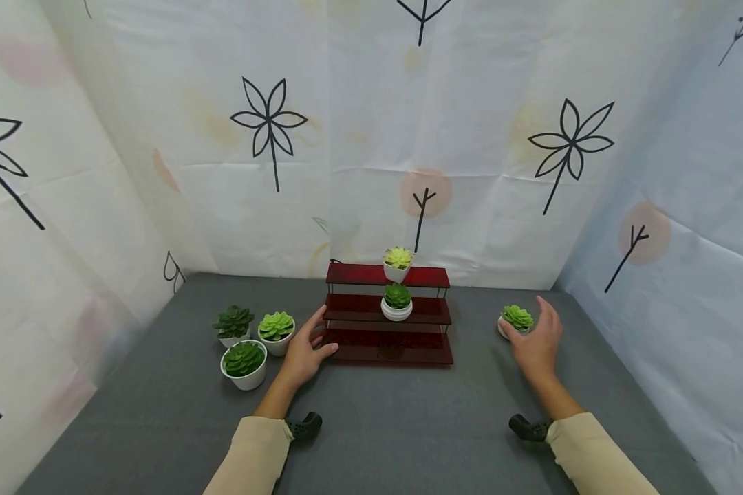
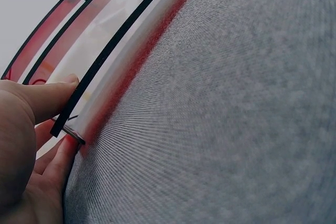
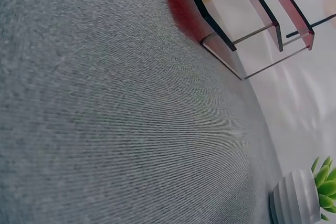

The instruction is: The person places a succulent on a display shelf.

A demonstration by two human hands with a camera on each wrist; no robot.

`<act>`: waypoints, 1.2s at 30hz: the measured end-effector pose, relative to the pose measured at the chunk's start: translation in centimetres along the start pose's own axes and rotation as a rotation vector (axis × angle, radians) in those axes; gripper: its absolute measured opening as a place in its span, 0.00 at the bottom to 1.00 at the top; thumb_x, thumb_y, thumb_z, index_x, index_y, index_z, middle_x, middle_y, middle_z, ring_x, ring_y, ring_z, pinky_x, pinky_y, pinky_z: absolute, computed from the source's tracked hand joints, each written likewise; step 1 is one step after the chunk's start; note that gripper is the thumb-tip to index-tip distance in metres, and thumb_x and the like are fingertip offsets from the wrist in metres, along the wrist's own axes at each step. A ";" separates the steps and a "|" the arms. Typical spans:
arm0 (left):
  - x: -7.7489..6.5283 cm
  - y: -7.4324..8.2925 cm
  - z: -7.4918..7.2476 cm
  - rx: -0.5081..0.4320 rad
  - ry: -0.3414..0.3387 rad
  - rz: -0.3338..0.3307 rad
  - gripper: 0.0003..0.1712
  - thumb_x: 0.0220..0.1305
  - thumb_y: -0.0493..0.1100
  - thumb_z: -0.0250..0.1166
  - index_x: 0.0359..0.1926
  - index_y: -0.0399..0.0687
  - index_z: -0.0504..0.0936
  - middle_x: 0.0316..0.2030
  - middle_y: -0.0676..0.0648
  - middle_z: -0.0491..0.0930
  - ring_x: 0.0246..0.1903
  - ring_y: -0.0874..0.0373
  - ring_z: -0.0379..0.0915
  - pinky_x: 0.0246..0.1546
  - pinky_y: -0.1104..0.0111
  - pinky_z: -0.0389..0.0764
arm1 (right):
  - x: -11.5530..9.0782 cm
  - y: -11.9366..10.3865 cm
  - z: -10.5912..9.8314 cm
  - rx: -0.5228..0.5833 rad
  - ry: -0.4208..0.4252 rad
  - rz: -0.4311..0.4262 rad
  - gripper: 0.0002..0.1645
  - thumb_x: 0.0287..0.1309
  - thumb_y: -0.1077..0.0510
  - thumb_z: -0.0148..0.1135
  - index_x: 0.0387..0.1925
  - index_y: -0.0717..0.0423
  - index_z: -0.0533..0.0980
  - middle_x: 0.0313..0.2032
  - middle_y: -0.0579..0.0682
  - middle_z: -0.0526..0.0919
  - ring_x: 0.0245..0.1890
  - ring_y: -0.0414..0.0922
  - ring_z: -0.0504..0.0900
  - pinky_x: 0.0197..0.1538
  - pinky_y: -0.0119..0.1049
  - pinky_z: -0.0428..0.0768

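A three-tier dark red display stand (image 1: 371,309) stands on the grey table. My left hand (image 1: 303,354) is at its left end; in the left wrist view the thumb (image 2: 55,95) lies on the lowest tier's end, with fingers around the corner below. A light green succulent in a white pot (image 1: 398,265) occupies the top tier, a darker potted succulent (image 1: 397,302) the middle one. At the right, my right hand (image 1: 539,344) is beside another potted succulent (image 1: 517,318), thumb in front of it and fingers extended. The right wrist view shows that ribbed pot (image 3: 296,200) but no hand.
Left of my left hand, three more potted succulents cluster: a dark one (image 1: 233,323), a light green one (image 1: 276,330) and a mid-green one (image 1: 244,363) in front. A white patterned cloth (image 1: 359,137) hangs behind the grey tabletop (image 1: 408,426) and along both sides.
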State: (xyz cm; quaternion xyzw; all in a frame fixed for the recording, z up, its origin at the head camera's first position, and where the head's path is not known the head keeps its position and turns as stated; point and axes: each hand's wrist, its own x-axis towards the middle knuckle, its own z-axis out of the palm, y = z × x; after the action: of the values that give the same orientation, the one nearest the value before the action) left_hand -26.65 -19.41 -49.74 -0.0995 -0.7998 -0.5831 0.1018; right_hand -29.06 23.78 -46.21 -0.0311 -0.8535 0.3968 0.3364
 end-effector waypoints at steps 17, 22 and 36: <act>0.1 0.0 0.1 0.010 0.006 0.007 0.48 0.56 0.28 0.70 0.74 0.53 0.59 0.66 0.37 0.64 0.63 0.42 0.64 0.61 0.52 0.69 | 0.3 0.8 0.2 0.221 -0.153 0.417 0.59 0.59 0.52 0.68 0.76 0.60 0.39 0.72 0.68 0.48 0.70 0.64 0.52 0.67 0.58 0.58; 0.0 0.1 0.1 0.012 0.006 0.011 0.49 0.56 0.27 0.70 0.75 0.53 0.59 0.66 0.36 0.64 0.63 0.42 0.64 0.61 0.52 0.69 | 0.3 1.0 0.4 0.263 -0.173 0.465 0.59 0.60 0.53 0.67 0.76 0.59 0.36 0.72 0.68 0.48 0.70 0.63 0.52 0.68 0.56 0.58; -0.1 0.0 0.0 0.005 -0.003 0.009 0.49 0.56 0.28 0.69 0.75 0.54 0.58 0.67 0.37 0.63 0.64 0.41 0.64 0.62 0.51 0.68 | 0.2 1.8 1.0 0.249 -0.152 0.425 0.46 0.61 0.61 0.64 0.72 0.69 0.51 0.65 0.70 0.61 0.65 0.62 0.62 0.62 0.54 0.66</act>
State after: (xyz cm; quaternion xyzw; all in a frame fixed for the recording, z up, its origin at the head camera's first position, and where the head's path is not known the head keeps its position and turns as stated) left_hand -26.57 -19.44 -49.74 -0.1038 -0.8010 -0.5805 0.1035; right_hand -30.18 24.41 -47.87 -0.1382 -0.7950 0.5620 0.1815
